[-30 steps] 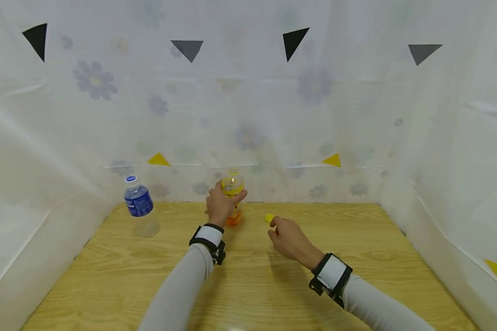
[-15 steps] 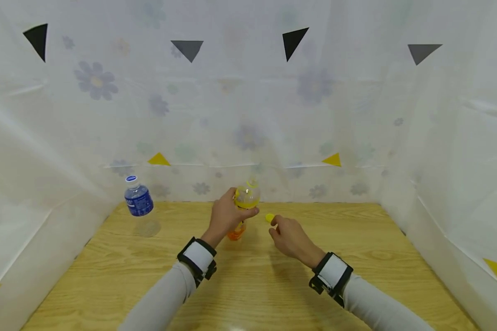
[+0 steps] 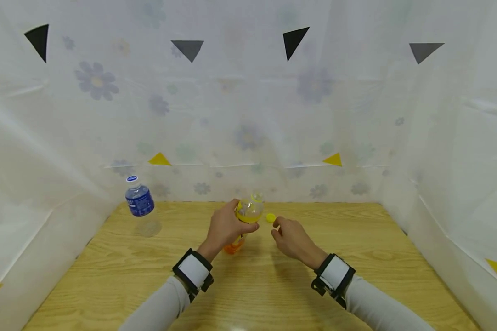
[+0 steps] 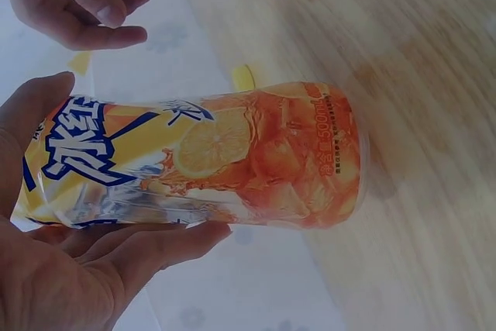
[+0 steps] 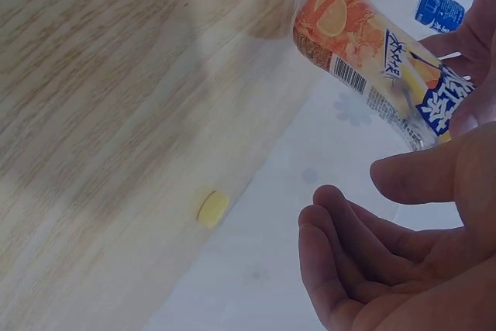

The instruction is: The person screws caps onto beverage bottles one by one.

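My left hand (image 3: 225, 226) grips a clear bottle with an orange and yellow label (image 3: 247, 211), lifted and tilted, its neck toward the far right and showing no cap. In the left wrist view the bottle (image 4: 232, 156) lies across my palm (image 4: 70, 269), its base over the wooden table. My right hand (image 3: 291, 236) hovers just right of the bottle with loosely curled fingers and holds nothing. A small yellow cap (image 3: 270, 217) lies on the table just beyond its fingertips, also seen in the right wrist view as the cap (image 5: 209, 208) near the curtain's foot.
A blue-labelled water bottle (image 3: 138, 201) stands at the far left of the wooden table (image 3: 252, 285). White flowered curtains (image 3: 248, 115) wall in the back and both sides.
My left hand has drawn the orange bottle nearer and to the right, tilting it more. The right hand and the cap have stayed almost still.
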Motion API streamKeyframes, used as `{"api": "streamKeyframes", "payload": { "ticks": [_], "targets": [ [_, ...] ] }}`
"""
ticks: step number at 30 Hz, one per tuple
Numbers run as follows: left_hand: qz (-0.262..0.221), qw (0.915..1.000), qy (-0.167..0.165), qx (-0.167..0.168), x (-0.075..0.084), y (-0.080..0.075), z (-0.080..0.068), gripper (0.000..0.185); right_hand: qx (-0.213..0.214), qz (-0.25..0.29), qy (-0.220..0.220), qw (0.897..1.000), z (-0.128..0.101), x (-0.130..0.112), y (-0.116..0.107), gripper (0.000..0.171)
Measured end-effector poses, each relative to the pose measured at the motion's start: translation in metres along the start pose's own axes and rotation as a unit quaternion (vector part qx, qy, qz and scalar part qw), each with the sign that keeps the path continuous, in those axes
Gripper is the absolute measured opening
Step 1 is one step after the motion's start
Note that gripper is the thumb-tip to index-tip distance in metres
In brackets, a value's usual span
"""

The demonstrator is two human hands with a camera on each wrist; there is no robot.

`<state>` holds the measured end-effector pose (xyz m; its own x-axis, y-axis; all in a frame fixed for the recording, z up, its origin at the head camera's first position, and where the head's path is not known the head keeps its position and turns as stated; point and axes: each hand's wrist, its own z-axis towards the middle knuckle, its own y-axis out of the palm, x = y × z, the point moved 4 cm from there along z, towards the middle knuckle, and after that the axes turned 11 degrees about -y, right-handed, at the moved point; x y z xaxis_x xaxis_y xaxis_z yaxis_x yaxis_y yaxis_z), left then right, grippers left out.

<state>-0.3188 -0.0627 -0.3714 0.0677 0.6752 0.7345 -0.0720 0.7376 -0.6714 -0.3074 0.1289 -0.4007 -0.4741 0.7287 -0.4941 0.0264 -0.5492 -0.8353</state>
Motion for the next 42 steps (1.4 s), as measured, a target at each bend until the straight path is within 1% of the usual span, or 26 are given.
{"api": "streamKeyframes", "payload": {
  "ticks": [3, 8, 12, 14, 17, 20, 23, 26, 29, 30, 32, 34, 37, 39, 42],
  "targets": [
    [-0.001, 1.0, 0.005, 0.003, -0.001, 0.001, 0.0, 0.073, 0.002, 0.0, 0.001, 1.0, 0.0, 0.0, 0.0, 0.022],
    [0.001, 1.0, 0.001, 0.001, -0.002, 0.003, 0.001, 0.073, 0.006, -0.007, 0.002, 1.0, 0.0, 0.001, -0.001, 0.022],
    [0.011, 0.9999, 0.001, -0.001, -0.002, 0.004, 0.002, 0.075, 0.013, -0.024, -0.017, 0.999, 0.008, -0.004, -0.009, 0.023],
    [0.013, 0.9999, 0.001, 0.0, -0.001, 0.004, 0.002, 0.076, 0.025, -0.039, -0.033, 0.998, 0.017, -0.007, -0.018, 0.025],
    [0.011, 0.9999, 0.002, -0.001, -0.001, 0.005, 0.004, 0.076, 0.051, -0.066, -0.048, 0.995, 0.036, -0.012, -0.033, 0.028],
    [0.006, 1.0, 0.004, -0.005, -0.001, 0.005, 0.005, 0.075, 0.074, -0.085, -0.045, 0.993, 0.058, -0.015, -0.043, 0.031],
    [0.01, 0.9999, 0.005, -0.006, -0.002, 0.005, 0.005, 0.073, 0.094, -0.097, -0.037, 0.99, 0.079, -0.013, -0.043, 0.033],
    [0.011, 0.9999, 0.002, -0.007, -0.002, 0.004, 0.004, 0.073, 0.104, -0.12, -0.027, 0.987, 0.096, -0.003, -0.034, 0.033],
    [0.01, 0.9999, 0.002, -0.01, -0.001, 0.003, 0.004, 0.074, 0.1, -0.135, 0.011, 0.986, 0.103, 0.013, -0.018, 0.035],
    [0.007, 0.9999, 0.003, -0.011, -0.001, 0.003, 0.003, 0.074, 0.092, -0.135, 0.031, 0.986, 0.104, 0.019, -0.012, 0.038],
    [0.006, 0.9999, 0.0, -0.012, -0.002, 0.002, 0.002, 0.074, 0.062, -0.135, 0.071, 0.986, 0.103, 0.031, 0.005, 0.045],
    [0.005, 0.9999, -0.002, -0.012, -0.003, 0.001, 0.0, 0.073, 0.03, -0.139, 0.099, 0.985, 0.101, 0.04, 0.02, 0.051],
    [0.006, 0.9999, -0.001, -0.009, -0.005, 0.001, 0.0, 0.073, -0.009, -0.142, 0.116, 0.983, 0.096, 0.049, 0.04, 0.055],
    [0.004, 0.9999, 0.003, -0.009, -0.004, 0.002, 0.0, 0.072, -0.019, -0.138, 0.123, 0.983, 0.094, 0.053, 0.047, 0.054],
    [0.005, 0.9999, 0.009, -0.011, -0.001, 0.003, 0.0, 0.071, -0.025, -0.132, 0.132, 0.982, 0.091, 0.057, 0.051, 0.052]
  ]
}}
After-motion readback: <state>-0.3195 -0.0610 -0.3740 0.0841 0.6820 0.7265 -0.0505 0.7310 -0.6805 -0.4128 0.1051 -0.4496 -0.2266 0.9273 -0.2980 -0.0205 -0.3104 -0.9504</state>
